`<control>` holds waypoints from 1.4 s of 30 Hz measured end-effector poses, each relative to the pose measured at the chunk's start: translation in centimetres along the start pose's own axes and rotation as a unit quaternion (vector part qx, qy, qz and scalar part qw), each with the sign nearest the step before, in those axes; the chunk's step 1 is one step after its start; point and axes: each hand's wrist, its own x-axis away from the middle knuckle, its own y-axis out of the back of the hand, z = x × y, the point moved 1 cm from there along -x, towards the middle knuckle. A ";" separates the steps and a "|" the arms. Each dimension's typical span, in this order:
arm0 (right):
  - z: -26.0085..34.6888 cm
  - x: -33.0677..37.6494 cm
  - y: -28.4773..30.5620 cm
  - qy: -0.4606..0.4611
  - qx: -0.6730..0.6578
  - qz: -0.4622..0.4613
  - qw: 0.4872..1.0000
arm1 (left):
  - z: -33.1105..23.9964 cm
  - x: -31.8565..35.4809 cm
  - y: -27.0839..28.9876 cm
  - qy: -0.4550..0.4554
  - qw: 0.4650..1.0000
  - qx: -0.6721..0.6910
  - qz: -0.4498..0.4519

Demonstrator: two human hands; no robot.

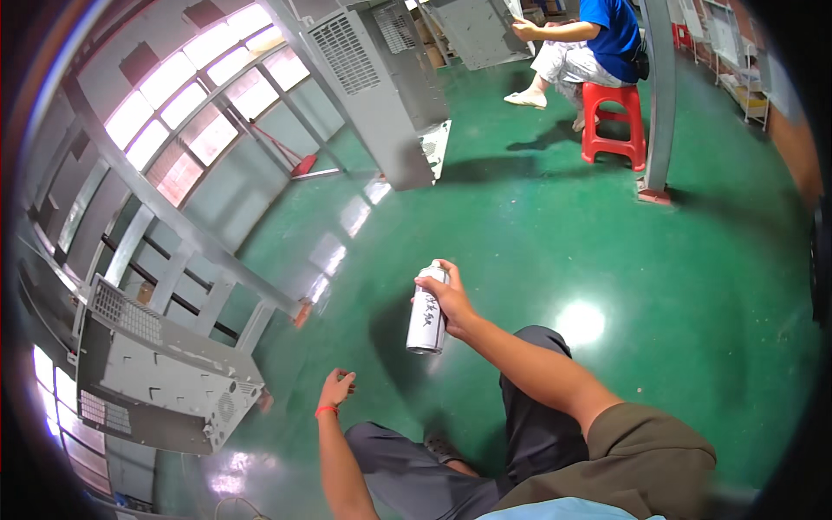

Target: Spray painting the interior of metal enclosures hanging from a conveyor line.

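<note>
Right hand holds spray can over glossy green floor.

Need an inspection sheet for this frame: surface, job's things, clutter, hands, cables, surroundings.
Surface: glossy green floor, with light glare.
Job's things: white spray can, upright, off the floor; grey metal cabinet panel with vent slots at lower left.
Clutter: red-headed broom against the wall.
Hands: right hand gripping the spray can, forefinger on top; left hand empty, fingers loosely curled, red band at the wrist.
Cables: thin pale cord on the floor at the bottom edge.
Surroundings: grey frame rack; tall vented grey cabinet; another person seated on a red plastic stool; windows left.
</note>
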 end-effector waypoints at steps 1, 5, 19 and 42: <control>0.3 0.5 -0.6 -0.024 -0.009 0.003 1.000 | 0.7 -0.7 -0.6 -0.014 0.999 -0.030 -0.001; 0.5 0.9 -1.3 -0.049 -0.026 0.002 0.998 | 1.4 -1.9 -3.2 0.027 0.990 -0.083 0.108; 1.8 0.6 -0.8 -0.072 -0.015 0.026 0.997 | -6.4 -0.5 -8.1 0.046 0.973 -0.054 0.221; 5.7 -3.0 -1.4 -0.082 0.013 0.036 0.996 | -8.5 -3.1 -7.0 0.046 0.971 -0.048 0.231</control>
